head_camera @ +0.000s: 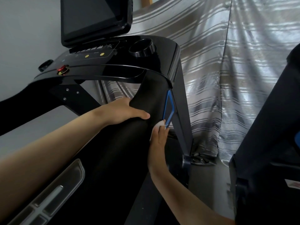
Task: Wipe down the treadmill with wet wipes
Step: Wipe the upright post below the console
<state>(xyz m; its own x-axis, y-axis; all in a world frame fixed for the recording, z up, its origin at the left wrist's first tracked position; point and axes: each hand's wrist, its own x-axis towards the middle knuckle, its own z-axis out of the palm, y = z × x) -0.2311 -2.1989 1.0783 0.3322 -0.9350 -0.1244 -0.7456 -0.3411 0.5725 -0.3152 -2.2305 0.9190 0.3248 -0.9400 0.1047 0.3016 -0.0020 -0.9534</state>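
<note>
A black treadmill fills the view, with its console (100, 62) at upper centre and a dark screen (92, 18) above it. The right handrail (146, 101) slopes down from the console toward me. My left hand (125, 111) grips this handrail, thumb lying across its top. My right hand (158, 137) presses a white wet wipe (159, 124) against the handrail's right side, just below a blue trim piece (168, 106). Most of the wipe is hidden under the fingers.
A cup holder (142, 47) sits on the console's right, and a red safety key (62, 69) at its left front. A grey striped curtain (227, 62) hangs behind. A dark object (267, 143) stands at the right edge. The treadmill's side rail (48, 192) lies at lower left.
</note>
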